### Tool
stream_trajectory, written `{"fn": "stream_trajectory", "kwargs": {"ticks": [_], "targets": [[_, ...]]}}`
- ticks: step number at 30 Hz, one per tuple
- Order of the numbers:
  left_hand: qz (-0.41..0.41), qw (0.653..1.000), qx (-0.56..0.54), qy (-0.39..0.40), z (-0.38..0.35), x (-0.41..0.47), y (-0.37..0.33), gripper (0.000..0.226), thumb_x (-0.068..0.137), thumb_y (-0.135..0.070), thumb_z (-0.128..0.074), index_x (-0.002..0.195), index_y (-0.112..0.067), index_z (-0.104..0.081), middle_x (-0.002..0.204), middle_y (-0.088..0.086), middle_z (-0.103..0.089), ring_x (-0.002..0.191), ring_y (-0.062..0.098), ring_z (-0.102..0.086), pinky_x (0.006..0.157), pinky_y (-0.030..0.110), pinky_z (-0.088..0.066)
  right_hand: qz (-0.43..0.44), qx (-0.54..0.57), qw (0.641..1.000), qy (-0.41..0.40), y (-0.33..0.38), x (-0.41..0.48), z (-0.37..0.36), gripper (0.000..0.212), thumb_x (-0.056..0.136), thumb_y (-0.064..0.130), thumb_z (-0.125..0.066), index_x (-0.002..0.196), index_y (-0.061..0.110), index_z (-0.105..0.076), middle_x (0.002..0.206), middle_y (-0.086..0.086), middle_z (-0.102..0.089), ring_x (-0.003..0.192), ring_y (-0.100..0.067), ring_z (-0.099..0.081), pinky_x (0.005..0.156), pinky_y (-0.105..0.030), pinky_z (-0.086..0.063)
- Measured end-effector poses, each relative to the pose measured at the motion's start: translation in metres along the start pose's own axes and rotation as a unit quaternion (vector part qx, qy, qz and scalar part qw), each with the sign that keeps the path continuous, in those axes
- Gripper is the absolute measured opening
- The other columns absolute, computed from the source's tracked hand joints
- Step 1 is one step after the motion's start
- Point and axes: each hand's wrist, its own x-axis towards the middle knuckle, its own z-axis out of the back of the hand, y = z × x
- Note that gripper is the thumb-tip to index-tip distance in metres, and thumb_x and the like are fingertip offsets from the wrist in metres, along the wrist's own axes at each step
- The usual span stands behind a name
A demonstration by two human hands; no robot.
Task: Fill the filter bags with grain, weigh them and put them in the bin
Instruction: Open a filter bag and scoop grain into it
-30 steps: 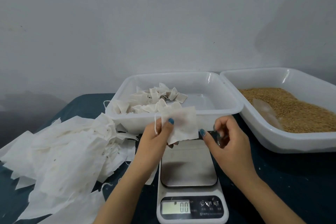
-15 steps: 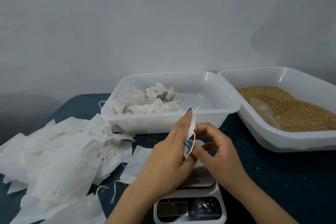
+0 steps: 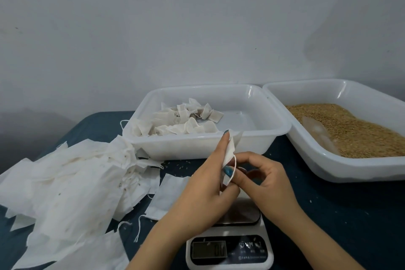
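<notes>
My left hand (image 3: 207,184) holds an empty white filter bag (image 3: 229,151) edge-on above the kitchen scale (image 3: 230,250), thumb on one side and fingers on the other. My right hand (image 3: 260,178) pinches the bag's lower edge near its white drawstring. Behind the hands a white bin (image 3: 274,136) holds several filled bags (image 3: 182,120). To the right, a second white tray (image 3: 328,166) is full of brown grain (image 3: 359,131), with a clear scoop (image 3: 317,133) lying in it.
A loose heap of empty filter bags (image 3: 72,188) covers the left of the dark blue table (image 3: 350,215). A few stray grains lie on the cloth. A grey wall stands close behind both trays.
Both hands dropped toward the scale and came together. The bag, held flat facing me a second ago, now stands edge-on between them.
</notes>
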Motion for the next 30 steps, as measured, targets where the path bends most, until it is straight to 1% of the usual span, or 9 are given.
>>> {"fn": "stream_trajectory", "kwargs": {"ticks": [4,5,7,10,13,16,22,28,30], "targets": [[-0.003,1.0,0.021,0.002,0.0001,-0.0006,-0.0026,0.085,0.082,-0.038,-0.048,0.149,-0.06,0.0,0.098,-0.029,-0.055,0.082,0.001,-0.059,0.07,0.015,-0.046,0.002,0.0,1.0,-0.007,0.0021,-0.0002,-0.0004,0.012,0.085,0.028,-0.073,0.097,0.025,-0.073,0.091,0.009,-0.073,0.085,-0.011,-0.069,0.069,-0.019,-0.054],[-0.005,1.0,0.027,0.002,0.0001,-0.0007,-0.0032,0.086,0.083,-0.037,-0.05,0.149,-0.061,0.001,0.099,-0.027,-0.057,0.083,0.003,-0.06,0.072,0.02,-0.049,0.005,0.003,1.0,-0.01,0.003,-0.0002,-0.0011,0.014,0.084,0.031,-0.073,0.097,0.025,-0.073,0.089,0.01,-0.073,0.083,-0.01,-0.069,0.068,-0.017,-0.053],[-0.008,0.999,0.036,0.003,0.0,-0.0005,-0.0049,0.088,0.086,-0.032,-0.053,0.15,-0.058,0.001,0.111,-0.023,-0.058,0.092,0.01,-0.063,0.082,0.034,-0.054,0.004,0.003,1.0,-0.013,0.0036,-0.0002,-0.0017,0.019,0.083,0.035,-0.07,0.098,0.025,-0.072,0.088,0.011,-0.072,0.081,-0.01,-0.069,0.067,-0.014,-0.052],[-0.009,0.999,0.042,0.001,0.0004,0.0,-0.0066,0.088,0.087,-0.03,-0.054,0.151,-0.056,0.0,0.124,-0.023,-0.056,0.102,0.012,-0.064,0.09,0.04,-0.052,0.002,0.002,1.0,-0.012,0.0026,-0.0003,-0.0018,0.016,0.084,0.027,-0.069,0.1,0.023,-0.072,0.088,0.012,-0.072,0.082,-0.009,-0.069,0.066,-0.014,-0.052],[-0.009,0.999,0.039,0.009,0.001,-0.0007,-0.0078,0.088,0.084,-0.034,-0.051,0.151,-0.057,0.001,0.122,-0.02,-0.057,0.103,0.014,-0.064,0.088,0.043,-0.054,0.005,0.017,1.0,-0.006,0.0032,-0.0004,-0.0013,0.015,0.086,0.022,-0.068,0.1,0.021,-0.072,0.087,0.01,-0.072,0.08,-0.009,-0.07,0.066,-0.015,-0.053],[-0.009,1.0,0.024,0.014,0.002,-0.0013,-0.0084,0.088,0.081,-0.035,-0.049,0.15,-0.058,0.001,0.116,-0.022,-0.058,0.098,0.012,-0.063,0.085,0.04,-0.054,0.002,0.015,1.0,-0.006,0.0043,0.0,0.0007,0.015,0.086,0.024,-0.072,0.1,0.02,-0.073,0.088,0.009,-0.073,0.082,-0.011,-0.07,0.069,-0.019,-0.054],[-0.004,1.0,-0.005,0.013,0.0031,-0.0012,-0.0073,0.088,0.081,-0.032,-0.051,0.15,-0.059,-0.004,0.101,-0.019,-0.058,0.089,0.015,-0.061,0.082,0.042,-0.054,0.006,0.013,1.0,-0.007,0.0066,-0.0001,0.0006,0.016,0.083,0.023,-0.072,0.098,0.022,-0.074,0.09,0.009,-0.074,0.084,-0.01,-0.071,0.071,-0.015,-0.053],[0.006,1.0,0.002,0.014,0.0023,-0.0026,-0.0062,0.088,0.079,-0.034,-0.05,0.15,-0.058,-0.004,0.105,-0.025,-0.057,0.092,0.009,-0.061,0.084,0.038,-0.054,0.006,0.011,1.0,-0.006,0.0045,-0.0009,0.0006,0.01,0.086,0.017,-0.072,0.095,0.022,-0.073,0.087,0.008,-0.073,0.079,-0.01,-0.07,0.068,-0.015,-0.052],[0.013,1.0,0.008,0.017,0.0026,-0.0033,-0.0073,0.089,0.078,-0.036,-0.049,0.151,-0.057,-0.003,0.116,-0.028,-0.056,0.103,0.005,-0.061,0.089,0.03,-0.053,0.01,0.014,1.0,-0.002,0.0056,-0.0004,0.0003,0.008,0.087,0.018,-0.073,0.093,0.023,-0.072,0.086,0.006,-0.072,0.078,-0.011,-0.069,0.067,-0.016,-0.052]]}}
